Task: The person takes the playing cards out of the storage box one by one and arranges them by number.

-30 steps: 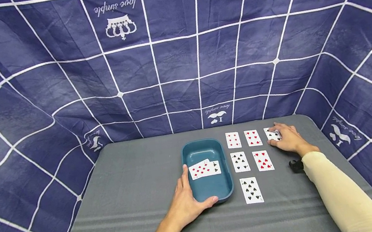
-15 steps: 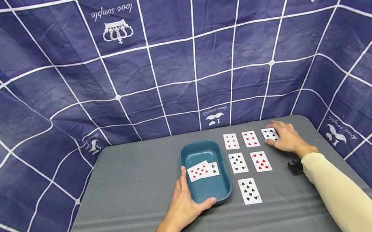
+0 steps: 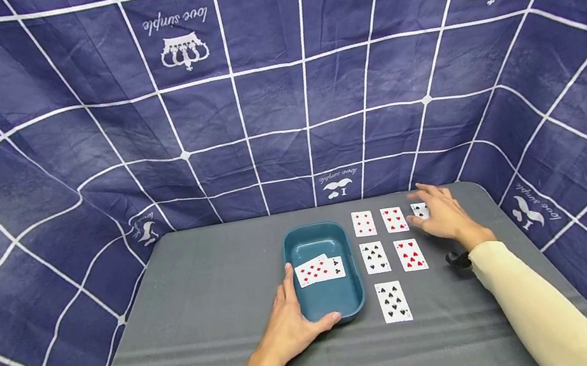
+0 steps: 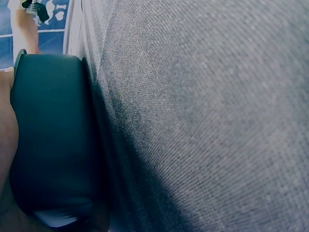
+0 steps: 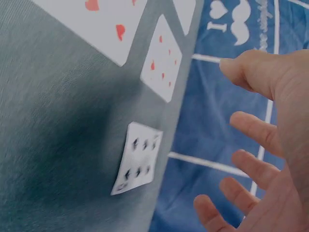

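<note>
A blue-green tray [image 3: 331,301] stands on the grey table, holding a diamonds card [image 3: 312,271] that overlaps a clubs card [image 3: 337,264]. My left hand [image 3: 288,323] rests against its near left corner, fingers extended along the left wall and thumb on the front wall. In the left wrist view, the tray's side [image 4: 53,130] lies close beside the hand. My right hand [image 3: 443,216] hovers over a spades card [image 3: 420,210] at the back right. Its fingers are spread and nothing is in them. The right wrist view shows that spades card [image 5: 137,160] lying apart from the fingers.
Other face-up cards lie right of the tray: diamonds [image 3: 363,224] and hearts [image 3: 394,219] in the back row, spades [image 3: 375,258] and hearts [image 3: 411,255] in the middle, spades [image 3: 393,302] in front. A blue patterned cloth [image 3: 274,102] surrounds the table's back and sides.
My right hand has lifted off the spades card and shifted slightly left over it, fingers spreading; the card stays on the table. My left hand keeps its place on the tray.
</note>
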